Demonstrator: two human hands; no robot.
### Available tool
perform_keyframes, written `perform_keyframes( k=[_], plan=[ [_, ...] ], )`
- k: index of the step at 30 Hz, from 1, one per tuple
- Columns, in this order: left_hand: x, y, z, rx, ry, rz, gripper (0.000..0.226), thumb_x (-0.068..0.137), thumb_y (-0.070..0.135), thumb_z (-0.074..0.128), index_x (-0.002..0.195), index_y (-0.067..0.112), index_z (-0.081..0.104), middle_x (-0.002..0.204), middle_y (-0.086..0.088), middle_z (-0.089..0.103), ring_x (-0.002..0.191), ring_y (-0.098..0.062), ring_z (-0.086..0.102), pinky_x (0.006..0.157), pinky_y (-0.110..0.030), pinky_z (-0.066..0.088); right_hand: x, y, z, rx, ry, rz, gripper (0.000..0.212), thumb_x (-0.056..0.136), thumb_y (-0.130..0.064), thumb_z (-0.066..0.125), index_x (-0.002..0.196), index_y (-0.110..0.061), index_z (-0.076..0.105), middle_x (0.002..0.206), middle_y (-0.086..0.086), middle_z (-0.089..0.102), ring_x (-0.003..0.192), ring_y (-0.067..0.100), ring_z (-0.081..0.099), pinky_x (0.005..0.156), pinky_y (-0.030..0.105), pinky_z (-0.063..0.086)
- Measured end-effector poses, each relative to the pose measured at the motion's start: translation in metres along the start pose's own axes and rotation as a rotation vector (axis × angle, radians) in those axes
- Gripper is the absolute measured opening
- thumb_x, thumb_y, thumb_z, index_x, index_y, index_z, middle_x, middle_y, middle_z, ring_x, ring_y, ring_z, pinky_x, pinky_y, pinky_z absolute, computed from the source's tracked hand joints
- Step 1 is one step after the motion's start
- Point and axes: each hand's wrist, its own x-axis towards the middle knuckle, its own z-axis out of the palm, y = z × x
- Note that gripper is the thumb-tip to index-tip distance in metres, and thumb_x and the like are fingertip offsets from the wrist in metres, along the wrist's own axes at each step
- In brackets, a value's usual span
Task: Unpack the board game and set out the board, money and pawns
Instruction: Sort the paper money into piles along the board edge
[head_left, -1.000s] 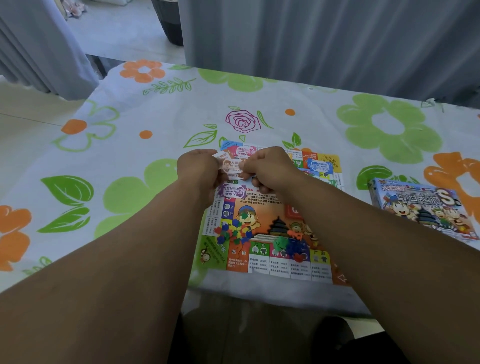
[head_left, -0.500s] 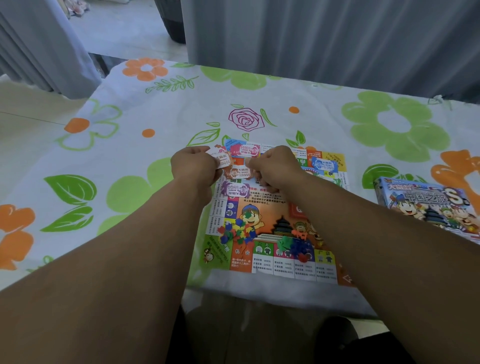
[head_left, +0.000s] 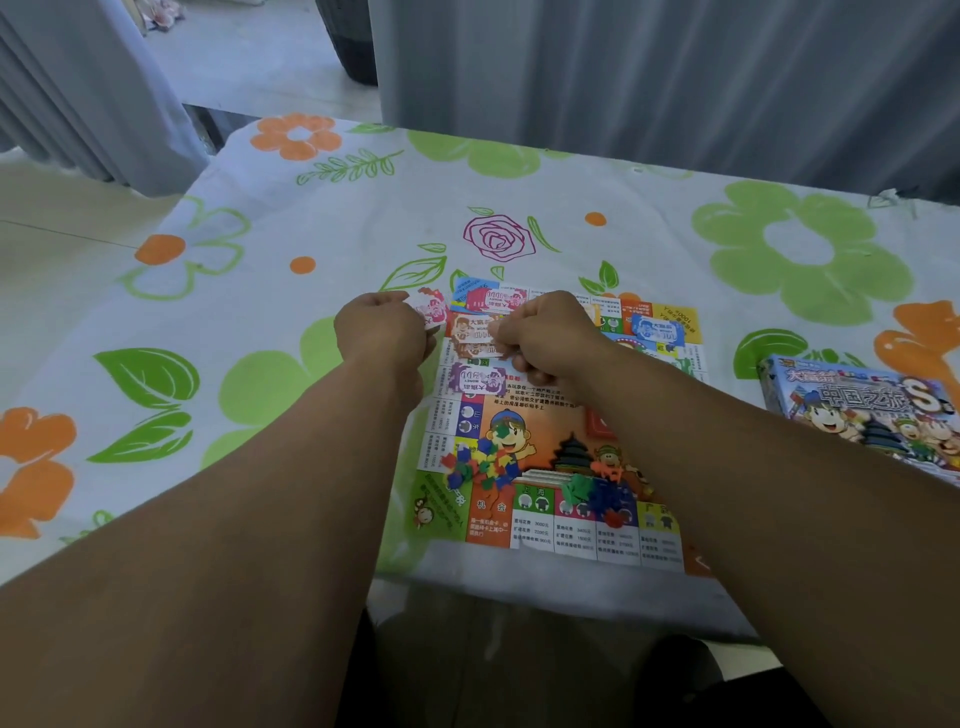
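Dealing money (head_left: 478, 381), I pinched one note (head_left: 428, 310) in my left fingers (head_left: 396, 304), a wad (head_left: 475, 332) in my right fingers (head_left: 508, 332); board (head_left: 540, 410) spread, pawns (head_left: 480, 465) heaped below them, money seemingly half dealt.

My left forearm (head_left: 234, 519) and right forearm (head_left: 753, 493) are bare all the way down to the wrists, and so are my left hand (head_left: 382, 338) and right hand (head_left: 550, 338). Low between them is a dark shape (head_left: 691, 686), maybe my trousers; I cannot tell.
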Motion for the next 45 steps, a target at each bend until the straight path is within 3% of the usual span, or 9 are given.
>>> perform_keyframes(
  k=[5, 11, 13, 16, 24, 27, 31, 40, 45],
  plan=[
    [0.001, 0.0, -0.001, 0.015, -0.021, -0.029, 0.024, 0.097, -0.004, 0.051, 0.104, 0.015, 0.064, 0.095, -0.009, 0.064, 0.077, -0.019, 0.067, 0.067, -0.031, 0.062, 0.006, 0.005, 0.0, -0.078, 0.078, 0.018, 0.025, 0.089, -0.01, 0.071, 0.096, 0.014, 0.068, 0.074, 0.019, 0.057, 0.056, 0.023, 0.047, 0.046, 0.026, 0.037],
    [-0.004, -0.003, 0.003, 0.027, -0.088, -0.03, 0.023, 0.094, -0.006, 0.056, 0.106, 0.012, 0.062, 0.099, -0.012, 0.067, 0.08, -0.021, 0.069, 0.063, -0.028, 0.061, 0.013, 0.005, -0.003, -0.174, 0.2, -0.017, 0.022, 0.076, -0.014, 0.081, 0.081, -0.001, 0.064, 0.071, 0.017, 0.057, 0.06, 0.025, 0.053, 0.055, 0.033, 0.043],
    [-0.005, -0.003, 0.003, 0.026, -0.109, -0.032, 0.024, 0.092, -0.007, 0.059, 0.107, 0.011, 0.062, 0.101, -0.013, 0.068, 0.081, -0.022, 0.07, 0.064, -0.029, 0.062, 0.01, 0.002, -0.003, -0.1, 0.153, -0.073, 0.018, 0.083, -0.017, 0.076, 0.081, -0.006, 0.061, 0.072, 0.018, 0.054, 0.06, 0.024, 0.05, 0.051, 0.031, 0.039],
    [-0.007, -0.004, 0.004, 0.018, -0.143, -0.037, 0.027, 0.09, -0.01, 0.059, 0.108, 0.01, 0.062, 0.1, -0.014, 0.069, 0.08, -0.025, 0.071, 0.066, -0.032, 0.063, 0.001, -0.003, 0.001, 0.011, 0.012, -0.121, 0.033, 0.09, -0.03, 0.072, 0.087, 0.002, 0.064, 0.073, 0.011, 0.061, 0.048, 0.016, 0.047, 0.041, 0.022, 0.034],
    [-0.008, -0.006, 0.01, 0.006, -0.125, -0.028, 0.024, 0.096, -0.004, 0.05, 0.107, 0.012, 0.063, 0.094, -0.014, 0.072, 0.065, -0.021, 0.071, 0.059, -0.03, 0.06, 0.008, -0.004, 0.001, -0.009, 0.01, -0.069, 0.014, 0.088, -0.011, 0.074, 0.094, 0.0, 0.067, 0.08, 0.016, 0.068, 0.047, 0.013, 0.048, 0.039, 0.021, 0.034],
    [-0.006, -0.007, 0.01, 0.0, -0.099, -0.029, 0.023, 0.099, -0.002, 0.049, 0.109, 0.013, 0.062, 0.096, -0.012, 0.07, 0.069, -0.02, 0.072, 0.051, -0.026, 0.058, 0.012, -0.007, -0.005, 0.034, 0.041, -0.053, 0.01, 0.088, -0.01, 0.073, 0.086, -0.002, 0.067, 0.078, 0.015, 0.068, 0.045, 0.012, 0.047, 0.039, 0.022, 0.034],
    [-0.002, -0.01, 0.011, 0.008, -0.077, -0.048, 0.022, 0.098, -0.002, 0.051, 0.106, 0.015, 0.062, 0.097, -0.012, 0.069, 0.071, -0.02, 0.072, 0.058, -0.028, 0.061, 0.025, -0.008, -0.012, 0.081, 0.182, -0.021, 0.017, 0.089, -0.005, 0.067, 0.072, -0.003, 0.065, 0.082, 0.025, 0.067, 0.045, 0.018, 0.043, 0.039, 0.021, 0.032],
    [0.001, -0.012, 0.012, 0.069, -0.091, -0.047, 0.021, 0.095, -0.002, 0.057, 0.107, 0.014, 0.062, 0.099, -0.011, 0.068, 0.071, -0.02, 0.072, 0.065, -0.034, 0.063, 0.039, -0.003, -0.009, 0.02, 0.314, -0.05, 0.026, 0.084, -0.026, 0.079, 0.074, -0.01, 0.061, 0.079, 0.014, 0.069, 0.069, 0.028, 0.066, 0.06, 0.035, 0.052],
    [-0.005, -0.008, 0.014, 0.059, -0.117, -0.048, 0.022, 0.093, -0.002, 0.061, 0.108, 0.014, 0.063, 0.098, -0.011, 0.069, 0.069, -0.02, 0.072, 0.05, -0.026, 0.057, 0.025, -0.01, -0.011, 0.066, 0.189, -0.087, 0.023, 0.09, -0.023, 0.074, 0.083, -0.003, 0.063, 0.074, 0.012, 0.063, 0.048, 0.015, 0.048, 0.044, 0.024, 0.037]
  ],
)
